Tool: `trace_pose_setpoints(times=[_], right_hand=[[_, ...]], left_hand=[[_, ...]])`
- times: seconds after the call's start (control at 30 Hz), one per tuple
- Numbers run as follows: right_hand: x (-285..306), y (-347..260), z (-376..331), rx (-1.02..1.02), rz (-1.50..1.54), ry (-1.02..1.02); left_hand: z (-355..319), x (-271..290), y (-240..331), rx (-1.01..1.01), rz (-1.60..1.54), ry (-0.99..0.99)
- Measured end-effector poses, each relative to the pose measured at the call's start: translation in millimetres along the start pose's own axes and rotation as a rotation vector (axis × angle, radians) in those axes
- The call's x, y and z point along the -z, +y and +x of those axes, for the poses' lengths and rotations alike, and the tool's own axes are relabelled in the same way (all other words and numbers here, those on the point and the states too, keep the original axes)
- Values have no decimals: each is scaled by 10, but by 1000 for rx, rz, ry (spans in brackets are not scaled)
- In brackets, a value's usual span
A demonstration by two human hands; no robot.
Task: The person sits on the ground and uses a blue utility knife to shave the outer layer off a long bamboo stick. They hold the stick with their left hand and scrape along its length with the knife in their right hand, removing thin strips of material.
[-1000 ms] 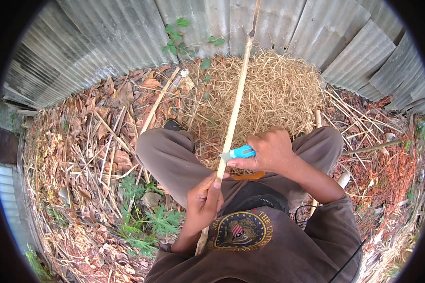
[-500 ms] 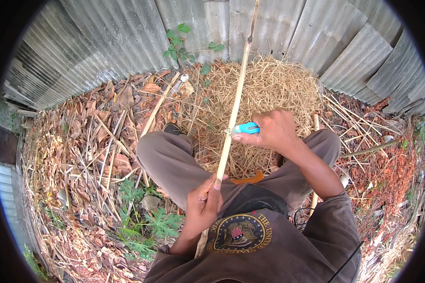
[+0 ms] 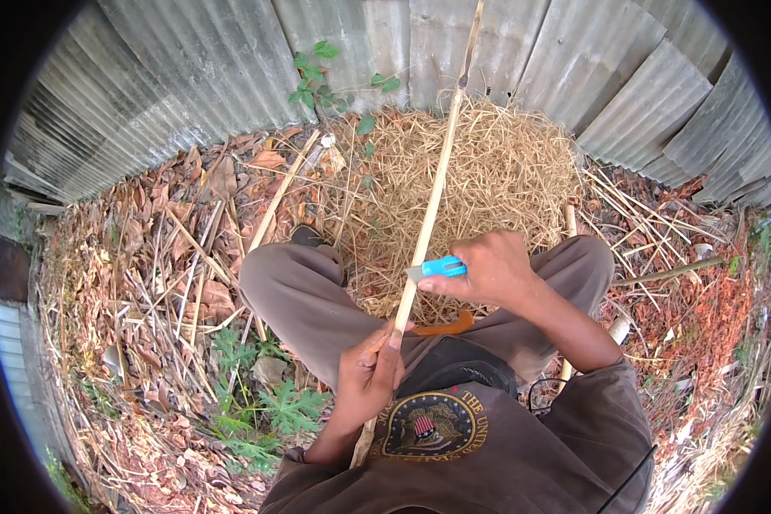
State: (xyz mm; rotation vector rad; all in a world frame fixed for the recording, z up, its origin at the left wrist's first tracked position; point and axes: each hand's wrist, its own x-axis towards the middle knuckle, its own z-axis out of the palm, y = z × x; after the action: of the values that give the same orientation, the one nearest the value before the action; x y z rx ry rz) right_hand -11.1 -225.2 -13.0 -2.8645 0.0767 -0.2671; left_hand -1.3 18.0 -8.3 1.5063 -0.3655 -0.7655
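A long pale stick [image 3: 438, 190], peeled along most of its length and dark at a knot near its far end, slants up and away from my lap. My left hand [image 3: 370, 370] is wrapped round its lower part, close to my shirt. In my right hand [image 3: 491, 271] is a blue utility knife [image 3: 444, 266], its short blade out and resting against the stick's right side, a little beyond the left hand. An orange curved thing [image 3: 444, 325] lies between my legs, partly hidden.
Straw-like shavings [image 3: 480, 163] are heaped ahead of my crossed legs. Corrugated metal sheets [image 3: 343, 51] wall off the far side. Dry leaves [image 3: 214, 295] and loose sticks [image 3: 284, 193] cover the ground at left; thin sticks [image 3: 634, 210] lie at right. Green plants [image 3: 291, 407] grow beside my left arm.
My right hand has drawn the knife down along the stick toward my left hand. The stick's far end has shifted slightly right; the left hand keeps its hold.
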Motion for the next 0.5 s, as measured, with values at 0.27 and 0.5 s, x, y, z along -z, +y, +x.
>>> trace_pose_setpoints(times=[0.27, 0.5], right_hand=[[40, 426, 383, -223, 0, 111], [-12, 689, 344, -163, -56, 132]], left_hand=[[68, -28, -28, -77, 49, -23], [-85, -25, -23, 41, 69, -46]])
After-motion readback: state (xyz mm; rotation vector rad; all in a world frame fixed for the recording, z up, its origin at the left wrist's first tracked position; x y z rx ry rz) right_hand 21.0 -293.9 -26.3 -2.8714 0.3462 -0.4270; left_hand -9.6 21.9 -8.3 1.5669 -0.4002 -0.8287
